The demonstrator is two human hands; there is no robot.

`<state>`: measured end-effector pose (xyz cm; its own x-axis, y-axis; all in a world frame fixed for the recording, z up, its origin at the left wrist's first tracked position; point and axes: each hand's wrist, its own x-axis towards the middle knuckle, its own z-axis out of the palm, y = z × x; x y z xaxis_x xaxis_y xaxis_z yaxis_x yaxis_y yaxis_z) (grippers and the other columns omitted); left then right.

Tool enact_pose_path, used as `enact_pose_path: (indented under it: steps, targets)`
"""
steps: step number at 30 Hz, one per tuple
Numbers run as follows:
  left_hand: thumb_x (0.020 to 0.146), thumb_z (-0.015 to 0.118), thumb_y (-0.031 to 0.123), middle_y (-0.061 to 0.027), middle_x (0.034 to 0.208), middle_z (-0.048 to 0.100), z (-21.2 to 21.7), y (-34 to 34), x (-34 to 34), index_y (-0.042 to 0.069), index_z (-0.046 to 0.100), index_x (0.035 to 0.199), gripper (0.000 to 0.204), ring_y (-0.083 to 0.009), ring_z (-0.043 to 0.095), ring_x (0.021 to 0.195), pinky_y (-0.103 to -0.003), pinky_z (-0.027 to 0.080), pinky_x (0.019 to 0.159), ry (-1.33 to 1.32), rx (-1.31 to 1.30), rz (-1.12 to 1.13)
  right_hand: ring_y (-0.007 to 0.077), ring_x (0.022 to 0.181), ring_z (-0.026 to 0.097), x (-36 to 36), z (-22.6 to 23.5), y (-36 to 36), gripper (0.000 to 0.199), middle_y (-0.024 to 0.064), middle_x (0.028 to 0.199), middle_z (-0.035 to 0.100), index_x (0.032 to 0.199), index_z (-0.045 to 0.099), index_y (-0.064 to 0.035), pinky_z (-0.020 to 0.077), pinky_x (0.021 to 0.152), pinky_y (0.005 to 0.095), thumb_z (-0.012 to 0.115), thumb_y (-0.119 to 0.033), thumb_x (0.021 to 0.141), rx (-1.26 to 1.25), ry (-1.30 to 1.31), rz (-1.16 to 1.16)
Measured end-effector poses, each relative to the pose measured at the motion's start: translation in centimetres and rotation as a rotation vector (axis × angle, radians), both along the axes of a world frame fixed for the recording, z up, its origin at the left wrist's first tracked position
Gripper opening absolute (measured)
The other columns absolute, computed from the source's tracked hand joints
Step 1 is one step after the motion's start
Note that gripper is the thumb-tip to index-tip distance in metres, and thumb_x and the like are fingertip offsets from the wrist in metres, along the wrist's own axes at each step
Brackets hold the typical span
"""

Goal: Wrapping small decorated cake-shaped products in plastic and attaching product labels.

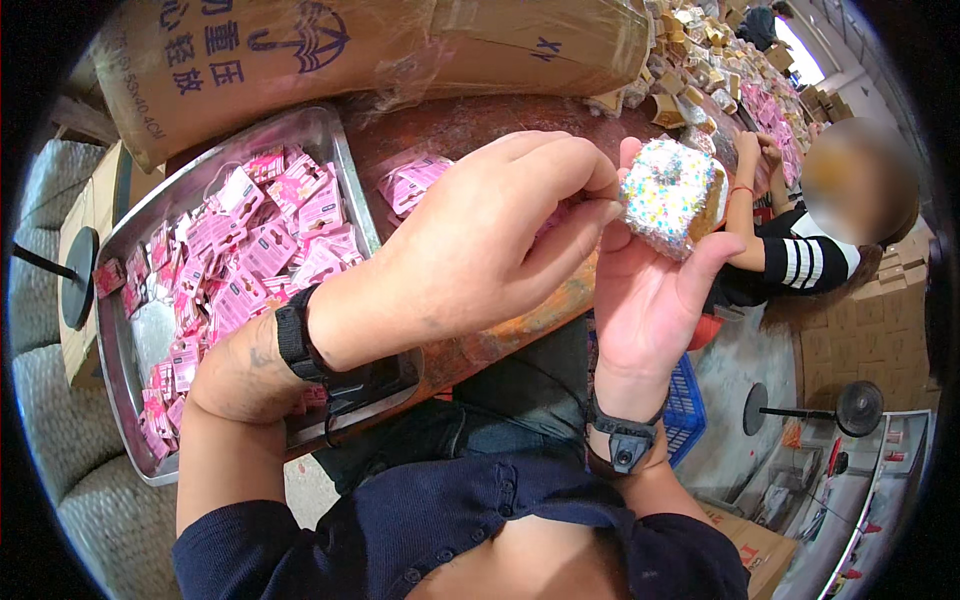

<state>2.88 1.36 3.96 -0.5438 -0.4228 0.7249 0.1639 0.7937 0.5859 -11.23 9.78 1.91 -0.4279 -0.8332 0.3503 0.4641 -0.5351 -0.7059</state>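
Up close, sparkly sprinkle-covered packet (668, 195) gripped in right hand (645, 300), left hand (480, 250) pinching its edge.

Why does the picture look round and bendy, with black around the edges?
In the head view, a fisheye lens bends straight lines near the rim, so the metal tray and the cardboard box curve, and the corners go black. The left hand and right hand holding the sparkly box look sharp in the middle. A bright opening at top right glares white.
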Motion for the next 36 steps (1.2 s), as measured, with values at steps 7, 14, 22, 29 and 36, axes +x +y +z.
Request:
enact_pose_path:
  steps: [7,14,22,29,36]
  targets:
    - [0.085,0.066,0.002,-0.013,0.085,0.061,-0.08,-0.05,-0.12,0.0,0.059,0.094,0.011,-0.0272,0.06,0.077,-0.033,0.049,0.068,0.019,-0.047,0.039,0.0317,0.132,0.043,0.14,-0.12,-0.14,0.08,0.0234,0.148,0.036,0.147,0.029,-0.0069,0.0438,0.105,0.0387,0.052,-0.058,0.091,0.014,-0.003,-0.006]
    - [0.081,0.068,0.0,-0.013,0.085,0.061,-0.15,-0.23,-0.2,0.001,0.06,0.094,0.015,-0.0292,0.06,0.079,-0.035,0.049,0.069,0.047,-0.139,0.051,0.0304,0.132,0.044,0.25,-0.15,-0.15,0.078,0.0235,0.148,0.036,0.147,0.03,-0.0068,0.0429,0.106,0.0379,0.051,-0.058,0.091,0.006,-0.027,-0.015]
    - [0.079,0.069,-0.001,-0.0131,0.084,0.061,-0.17,-0.23,-0.3,0.001,0.061,0.093,0.017,-0.03,0.06,0.078,-0.036,0.049,0.069,0.052,-0.18,0.065,0.0298,0.129,0.046,0.04,-0.25,-0.14,0.078,0.0238,0.146,0.038,0.146,0.031,-0.0062,0.0424,0.106,0.0378,0.049,-0.059,0.092,0.026,0.008,-0.015]
    - [0.078,0.071,-0.001,-0.0134,0.083,0.061,-0.19,-0.42,-0.3,0.001,0.061,0.093,0.018,-0.03,0.06,0.078,-0.036,0.049,0.068,0.088,-0.234,0.096,0.0298,0.129,0.047,0.19,-0.2,-0.14,0.077,0.0246,0.146,0.037,0.146,0.031,-0.0053,0.042,0.107,0.0382,0.048,-0.058,0.092,0.019,-0.007,-0.028]
    - [0.075,0.073,0.001,-0.0132,0.082,0.06,-0.19,-0.78,-0.33,0.0,0.062,0.092,0.02,-0.0307,0.06,0.076,-0.037,0.05,0.068,0.121,-0.36,0.12,0.0277,0.125,0.051,0.28,-0.03,0.02,0.076,0.0221,0.142,0.044,0.143,0.036,-0.0024,0.0434,0.105,0.038,0.05,-0.058,0.092,0.047,-0.104,-0.003]
